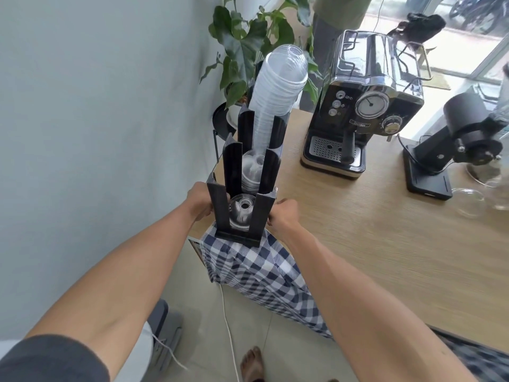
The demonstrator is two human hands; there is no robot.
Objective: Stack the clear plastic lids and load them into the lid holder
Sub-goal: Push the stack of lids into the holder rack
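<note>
A black lid holder [234,164] with three upright slots stands at the left end of the wooden table [385,244]. Its far slot carries a tall stack of clear domed lids [278,81] that rises well above the holder. The middle slot holds a shorter lid stack [252,166], and the near slot holds a few clear lids [242,210] low down. My left hand [199,201] grips the holder's near left side. On the near right side, my right hand [285,216] is closed against it.
A blue-and-white checked cloth [259,268] hangs over the table edge under the holder. A black espresso machine [360,106] and a black grinder [454,144] stand further right, with glassware [473,199] beside them. A potted plant [248,45] sits behind the holder. The wall is close on the left.
</note>
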